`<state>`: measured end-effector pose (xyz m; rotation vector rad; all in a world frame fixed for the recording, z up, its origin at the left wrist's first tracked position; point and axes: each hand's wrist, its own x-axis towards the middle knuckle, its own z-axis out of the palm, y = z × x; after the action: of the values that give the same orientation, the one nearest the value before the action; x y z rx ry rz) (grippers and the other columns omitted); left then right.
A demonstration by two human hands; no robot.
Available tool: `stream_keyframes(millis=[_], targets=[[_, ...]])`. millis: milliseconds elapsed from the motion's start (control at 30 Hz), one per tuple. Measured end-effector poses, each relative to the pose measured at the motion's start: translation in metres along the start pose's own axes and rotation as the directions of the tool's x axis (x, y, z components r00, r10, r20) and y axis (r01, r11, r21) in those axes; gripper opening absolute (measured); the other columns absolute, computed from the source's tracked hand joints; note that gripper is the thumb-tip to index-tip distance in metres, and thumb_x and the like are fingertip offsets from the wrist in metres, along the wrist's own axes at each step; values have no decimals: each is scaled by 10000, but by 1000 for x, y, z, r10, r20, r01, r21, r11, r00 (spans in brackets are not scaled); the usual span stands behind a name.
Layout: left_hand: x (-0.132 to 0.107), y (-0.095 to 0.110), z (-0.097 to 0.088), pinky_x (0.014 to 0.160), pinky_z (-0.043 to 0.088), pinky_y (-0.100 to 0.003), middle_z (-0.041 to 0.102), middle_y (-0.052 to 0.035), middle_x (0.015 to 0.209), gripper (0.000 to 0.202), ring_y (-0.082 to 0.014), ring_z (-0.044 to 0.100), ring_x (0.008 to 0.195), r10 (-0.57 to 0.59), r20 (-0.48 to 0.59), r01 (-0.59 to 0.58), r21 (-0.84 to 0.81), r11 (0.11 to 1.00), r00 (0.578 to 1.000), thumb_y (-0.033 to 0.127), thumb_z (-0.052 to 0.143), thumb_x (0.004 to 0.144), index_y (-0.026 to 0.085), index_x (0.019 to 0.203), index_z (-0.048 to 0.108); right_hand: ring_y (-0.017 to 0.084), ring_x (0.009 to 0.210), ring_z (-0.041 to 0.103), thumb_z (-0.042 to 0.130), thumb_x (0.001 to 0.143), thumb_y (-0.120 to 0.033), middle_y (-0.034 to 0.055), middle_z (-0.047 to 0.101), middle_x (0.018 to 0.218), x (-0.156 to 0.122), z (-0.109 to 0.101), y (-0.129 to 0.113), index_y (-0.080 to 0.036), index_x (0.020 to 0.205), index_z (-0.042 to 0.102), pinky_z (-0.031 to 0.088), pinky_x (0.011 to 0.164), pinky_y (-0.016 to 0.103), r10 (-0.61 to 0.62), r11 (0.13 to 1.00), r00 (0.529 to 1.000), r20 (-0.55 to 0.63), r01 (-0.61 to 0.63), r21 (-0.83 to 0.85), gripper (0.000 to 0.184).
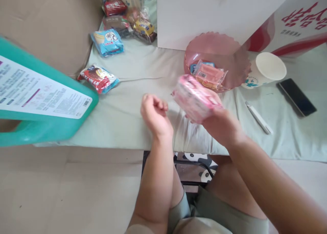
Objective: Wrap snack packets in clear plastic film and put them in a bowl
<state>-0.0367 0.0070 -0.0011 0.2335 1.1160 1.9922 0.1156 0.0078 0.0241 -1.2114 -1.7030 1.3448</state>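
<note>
A pink-and-white plastic-wrapped packet [192, 99], blurred by motion, is gripped in my right hand [221, 123] above the near side of the table. My left hand [155, 113] is raised to the left of it, fingers curled in and nothing visible in them. Just beyond the packet lies a scalloped pink see-through plate [217, 45]. On that plate rest a pink wrapped snack [211, 74] and a blue packet [193, 68], which is partly covered.
Left stands a big green jug [68, 125]. Several wrapped snacks, including a blue one [107, 42] and a red-and-white one [98, 78], lie behind it. A paper cup [268, 69], a phone [296, 97] and a white pen-like cutter [258, 117] are right. A white box [204, 16] stands behind.
</note>
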Motion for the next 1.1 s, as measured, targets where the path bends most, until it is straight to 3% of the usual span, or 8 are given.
stream_keyframes(millis=[67,200,267,467,667,800,933,1100], targets=[[-10,-18,6,601,430,-242,505,8,717,319,-106,523,642,-101,230,76,113,991,968,482,632,899,221,769,503,328,1188,664,406,882,-764,91,638,1415,-27,-11,10,-361,1387,546,589,840,508,74,963,997,-23,-65,261,661],[-37,-47,21,818,555,-315,681,-42,1095,468,-202,681,1000,-316,639,168,283,944,701,590,752,813,260,1100,587,344,1191,653,382,839,-800,97,684,1312,-50,-25,29,-368,1342,595,585,822,512,92,914,985,-147,-24,406,697],[-48,-54,27,942,558,-355,673,-52,1229,568,-237,666,1159,-325,692,136,314,939,645,584,805,770,271,1174,557,338,1174,660,368,841,-806,100,705,1250,-52,-35,38,-348,1311,612,582,826,495,100,920,974,-202,-14,391,700],[-52,-58,31,917,577,-355,691,-71,1199,585,-239,684,1118,-366,583,42,493,869,726,490,862,748,267,1175,530,271,924,693,598,885,-469,81,735,980,-65,-93,64,-256,1020,685,550,870,458,51,975,881,-471,-147,-169,267],[-61,-76,36,890,573,-331,687,-55,1122,549,-205,692,1019,-410,559,-30,616,787,720,416,866,746,254,1149,531,367,1088,621,614,813,-386,165,691,1130,-82,-151,108,-226,1133,668,475,974,577,-126,684,766,-631,-393,-614,362],[-70,-83,40,865,571,-312,680,-49,1077,487,-194,681,990,-398,551,-42,621,782,733,366,853,741,245,1104,553,368,1052,606,568,863,-377,176,689,1073,-80,-162,119,-213,979,693,465,944,563,-106,654,775,-623,-418,-631,236],[-74,-84,40,823,563,-288,683,-48,1051,419,-184,672,961,-371,535,-54,619,783,759,352,825,758,241,1079,580,248,796,623,549,909,-353,79,684,856,-83,-147,99,-235,948,661,494,783,418,-97,875,780,-618,-229,-427,167],[-73,-97,37,860,556,-308,670,-62,1112,612,-195,678,995,-210,589,-202,556,807,781,601,833,739,268,1167,549,143,522,504,512,978,-401,-20,578,604,-95,-121,74,-236,851,629,396,559,304,89,995,915,-394,-102,-13,239]])
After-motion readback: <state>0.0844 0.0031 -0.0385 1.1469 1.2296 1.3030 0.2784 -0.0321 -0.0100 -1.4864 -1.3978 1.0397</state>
